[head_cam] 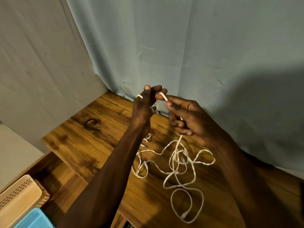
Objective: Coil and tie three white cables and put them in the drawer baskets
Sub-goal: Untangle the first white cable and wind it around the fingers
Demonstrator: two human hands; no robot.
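Loose white cables (176,168) lie tangled on the wooden table top (92,137). Both my hands are raised above the table's far edge. My left hand (143,109) grips one white cable, a loop of it showing over the hand's back. My right hand (184,117) pinches the same cable between thumb and forefinger close to the left fingertips, and the strand runs down through its palm to the tangle. A beige perforated basket (19,199) and a blue basket (34,219) sit in the open drawer at the lower left.
A dark curled tie (92,125) lies on the table to the left of my left arm. A blue-grey curtain (197,55) hangs right behind the table. The wooden drawer (54,171) stands open below the table's left edge.
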